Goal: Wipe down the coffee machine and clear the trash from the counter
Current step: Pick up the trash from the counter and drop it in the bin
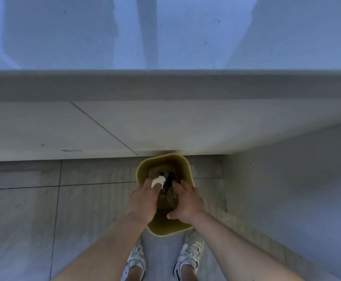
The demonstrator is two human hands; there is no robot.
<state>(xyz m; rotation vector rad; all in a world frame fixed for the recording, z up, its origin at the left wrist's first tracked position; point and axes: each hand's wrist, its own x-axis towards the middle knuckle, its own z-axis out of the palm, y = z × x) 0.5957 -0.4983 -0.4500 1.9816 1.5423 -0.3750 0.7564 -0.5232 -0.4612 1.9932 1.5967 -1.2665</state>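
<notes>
A yellow bin (pixel 186 169) stands on the tiled floor just in front of my feet, against the base of the counter. Both hands hover over its mouth. My left hand (pixel 144 201) pinches a small white wad of paper (pixel 157 181) at its fingertips, above the bin's inside. My right hand (pixel 187 201) has its fingers spread and pointing down, beside a crumpled clear wrapper (pixel 172 194); whether it touches the wrapper I cannot tell. Dark scraps (pixel 168 179) lie at the bottom of the bin. The coffee machine is out of view.
The pale counter front (pixel 165 128) rises straight ahead, its top edge (pixel 165 78) above. A wall (pixel 297 189) closes in on the right. Grey floor tiles (pixel 44 209) stretch to the left. My white trainers (pixel 191 254) stand right behind the bin.
</notes>
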